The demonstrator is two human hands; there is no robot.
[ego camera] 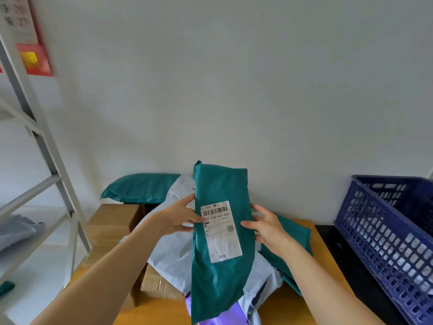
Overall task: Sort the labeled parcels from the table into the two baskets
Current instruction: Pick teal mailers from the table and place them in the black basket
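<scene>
Centre frame: left hand (180, 216) and right hand (267, 227) fingers grasping upright green parcel (222, 273), label (221, 231) facing camera; blue basket (384, 245) right.

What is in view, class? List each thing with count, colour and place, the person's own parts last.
held parcel: one, green, white label, upright between both grips
back parcel: one, green, on the far box
right parcel: one, green, under the right grip
mailers: count unclear, pale grey, piled on the table
boxes: two seen, brown cardboard, left of pile
purple parcel: one, purple, pile's near edge
basket: one, blue, far right
table: one, orange-brown wood, under the pile
rack: one, grey metal, left
calendar: one, red, wall upper left
left grip: one, bare, holds parcel's left edge
right grip: one, bare, holds parcel's right edge
</scene>
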